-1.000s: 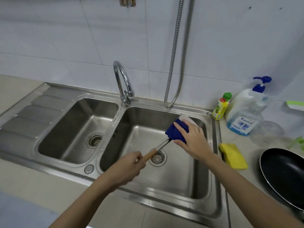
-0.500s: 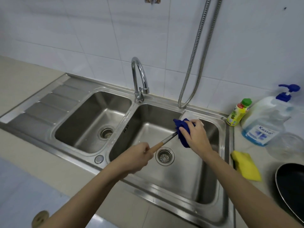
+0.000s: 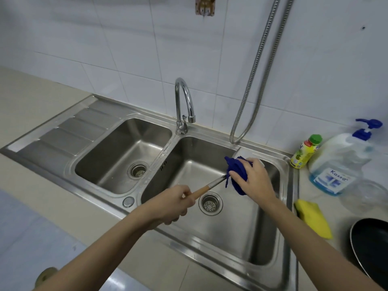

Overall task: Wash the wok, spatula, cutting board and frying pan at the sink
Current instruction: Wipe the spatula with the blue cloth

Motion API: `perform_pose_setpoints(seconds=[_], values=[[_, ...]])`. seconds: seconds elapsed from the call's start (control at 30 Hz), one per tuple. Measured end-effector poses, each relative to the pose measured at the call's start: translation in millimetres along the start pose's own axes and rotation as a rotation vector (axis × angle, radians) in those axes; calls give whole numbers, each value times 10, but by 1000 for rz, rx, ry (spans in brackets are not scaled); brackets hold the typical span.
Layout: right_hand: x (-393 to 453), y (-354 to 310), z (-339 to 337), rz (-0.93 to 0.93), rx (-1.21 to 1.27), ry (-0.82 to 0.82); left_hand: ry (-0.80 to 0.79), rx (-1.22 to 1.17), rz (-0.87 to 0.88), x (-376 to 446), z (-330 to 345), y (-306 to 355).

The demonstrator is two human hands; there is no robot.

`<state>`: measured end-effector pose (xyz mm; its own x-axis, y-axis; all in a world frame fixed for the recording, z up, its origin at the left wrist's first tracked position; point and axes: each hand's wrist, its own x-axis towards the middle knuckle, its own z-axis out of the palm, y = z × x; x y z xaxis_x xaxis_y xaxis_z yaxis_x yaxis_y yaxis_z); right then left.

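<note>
Both hands stayed clamped: left hand fisting the spatula handle, right hand fingers sliding the blue cloth down its blade; scrubbing continued.

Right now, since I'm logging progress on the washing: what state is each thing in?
spatula: held over right basin, head wrapped in cloth
blue cloth: bunched in right hand
left hand: gripping wooden handle
faucet: no water running
frying pan: on counter

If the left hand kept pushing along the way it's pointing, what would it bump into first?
Probably the blue cloth bunched in the right hand: the left hand points along the spatula handle toward it. Depth is uncertain.
</note>
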<state>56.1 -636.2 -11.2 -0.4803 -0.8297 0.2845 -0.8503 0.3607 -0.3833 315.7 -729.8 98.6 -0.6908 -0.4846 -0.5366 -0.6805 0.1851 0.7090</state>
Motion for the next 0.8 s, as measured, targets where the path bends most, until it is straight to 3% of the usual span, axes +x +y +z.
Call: perform_pose_setpoints(seconds=[0.1,0.2,0.3,0.4,0.5,0.73,0.8], values=[[155,237,-141,-70,-291,21,-6,2,3,-41,-7,-41],[312,459,-279,43,-433,-24,10,42,-5,-81,-59,-87],[301,501,-317,158,-369,-44,50,43,-9,-101,-95,-106],[158,281,-205,6,-294,15,30,30,-9,-63,-45,-20],[34,-48,-67,-121,-164,-32,20,58,13,-27,25,72],[343,14,-152,101,-268,33,73,75,20,-111,-66,-12],[303,-81,-122,59,-222,11,92,113,30,-81,-75,1]])
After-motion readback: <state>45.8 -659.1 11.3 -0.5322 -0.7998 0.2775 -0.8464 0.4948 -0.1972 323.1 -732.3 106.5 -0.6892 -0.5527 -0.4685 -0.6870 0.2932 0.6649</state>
